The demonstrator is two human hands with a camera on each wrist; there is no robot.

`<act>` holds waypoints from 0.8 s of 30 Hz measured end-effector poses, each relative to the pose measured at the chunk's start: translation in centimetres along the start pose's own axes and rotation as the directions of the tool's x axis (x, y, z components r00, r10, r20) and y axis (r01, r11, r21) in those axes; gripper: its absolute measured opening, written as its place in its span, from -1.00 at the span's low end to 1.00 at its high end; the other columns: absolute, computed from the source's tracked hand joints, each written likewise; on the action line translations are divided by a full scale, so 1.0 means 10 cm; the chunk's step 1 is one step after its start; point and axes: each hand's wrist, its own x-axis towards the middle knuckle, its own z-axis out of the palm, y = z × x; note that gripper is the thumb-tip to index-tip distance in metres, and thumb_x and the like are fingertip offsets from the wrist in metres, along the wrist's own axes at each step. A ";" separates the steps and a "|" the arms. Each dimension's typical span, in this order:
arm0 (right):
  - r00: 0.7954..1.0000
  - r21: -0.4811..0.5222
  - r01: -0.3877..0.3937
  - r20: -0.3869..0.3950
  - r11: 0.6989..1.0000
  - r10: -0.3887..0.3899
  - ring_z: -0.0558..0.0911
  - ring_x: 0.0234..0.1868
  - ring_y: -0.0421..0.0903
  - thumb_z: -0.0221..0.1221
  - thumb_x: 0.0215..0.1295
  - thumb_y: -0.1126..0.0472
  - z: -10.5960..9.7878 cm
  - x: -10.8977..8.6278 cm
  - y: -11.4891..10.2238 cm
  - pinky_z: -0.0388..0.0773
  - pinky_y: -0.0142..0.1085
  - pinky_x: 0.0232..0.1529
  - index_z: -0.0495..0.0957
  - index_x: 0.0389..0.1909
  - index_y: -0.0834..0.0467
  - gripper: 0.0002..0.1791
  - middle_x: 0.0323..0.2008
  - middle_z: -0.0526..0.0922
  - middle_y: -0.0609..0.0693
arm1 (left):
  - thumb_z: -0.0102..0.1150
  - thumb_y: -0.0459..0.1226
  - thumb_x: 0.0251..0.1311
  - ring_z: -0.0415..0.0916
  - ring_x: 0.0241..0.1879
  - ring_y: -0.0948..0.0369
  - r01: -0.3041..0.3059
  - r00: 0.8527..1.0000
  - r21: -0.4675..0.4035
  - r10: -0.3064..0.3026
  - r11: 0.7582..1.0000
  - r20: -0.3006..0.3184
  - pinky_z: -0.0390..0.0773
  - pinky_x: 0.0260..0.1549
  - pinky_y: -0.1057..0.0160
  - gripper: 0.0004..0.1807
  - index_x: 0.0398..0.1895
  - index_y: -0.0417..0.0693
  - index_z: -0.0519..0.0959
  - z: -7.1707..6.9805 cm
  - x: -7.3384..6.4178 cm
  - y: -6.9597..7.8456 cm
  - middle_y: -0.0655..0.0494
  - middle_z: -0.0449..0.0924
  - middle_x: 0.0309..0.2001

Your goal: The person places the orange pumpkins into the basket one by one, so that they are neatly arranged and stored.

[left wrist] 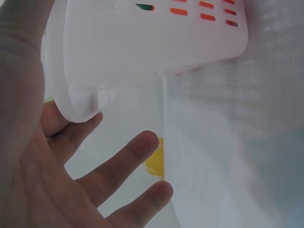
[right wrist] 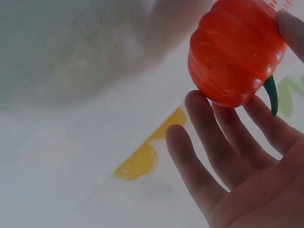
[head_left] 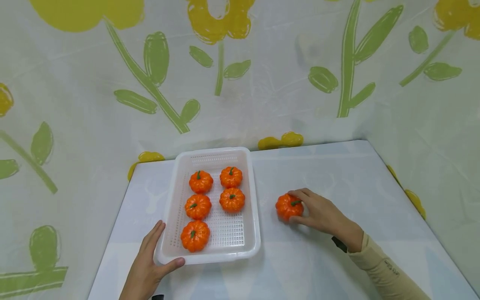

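Observation:
A white plastic basket (head_left: 256, 216) stands on the table with several small orange pumpkins inside, such as the front one (head_left: 195, 236). My left hand (head_left: 147, 260) holds its near left corner, the thumb along the front rim and the fingers at the left side. In the left wrist view two fingers touch the basket's rim (left wrist: 71, 102), while the other two stretch away from it. To the basket's right, my right hand (head_left: 318, 212) holds another orange pumpkin (head_left: 286, 207) with a green stem between thumb and fingers. Whether this pumpkin touches the table cannot be told.
A pale patterned cloth covers the table (head_left: 330, 171). Behind and beside it hangs a white curtain (head_left: 277, 91) printed with yellow flowers and green leaves. Slots in the basket's side (left wrist: 142, 42) show orange through them.

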 end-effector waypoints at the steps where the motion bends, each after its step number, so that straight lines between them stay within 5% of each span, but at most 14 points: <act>1: 1.000 -0.007 0.016 -0.014 1.000 -0.016 0.63 0.08 -0.04 0.55 0.04 -0.07 -0.03 0.01 0.01 0.67 -0.06 0.03 0.47 0.32 0.08 -0.17 0.18 0.55 -0.01 | 0.50 0.35 -0.23 -0.10 0.50 -0.33 0.001 1.000 0.002 -0.001 1.000 0.001 0.27 0.23 -0.32 0.46 0.66 0.29 -0.23 0.00 0.00 0.00 -0.07 -0.33 0.65; 14: 0.974 -0.024 0.203 -0.098 0.979 -0.204 0.58 0.16 -0.10 0.50 0.09 -0.14 -0.40 0.26 -0.22 0.64 -0.10 0.10 0.42 0.39 0.00 -0.15 0.30 0.48 -0.11 | 0.47 0.32 -0.13 -0.09 0.51 -0.29 -0.054 0.999 0.022 0.054 0.998 -0.008 0.23 0.26 -0.35 0.41 0.67 0.21 -0.23 0.00 -0.03 0.01 -0.10 -0.28 0.64; 24: 0.912 0.071 0.397 -0.142 0.915 -0.384 0.54 0.26 -0.12 0.47 0.12 -0.16 -0.31 0.36 -0.63 0.59 -0.16 0.18 0.38 0.43 -0.01 -0.13 0.36 0.43 -0.10 | 0.48 0.31 -0.11 -0.06 0.51 -0.29 -0.073 0.997 0.012 0.073 0.997 -0.024 0.25 0.25 -0.34 0.39 0.67 0.22 -0.21 0.01 -0.03 0.00 -0.08 -0.26 0.64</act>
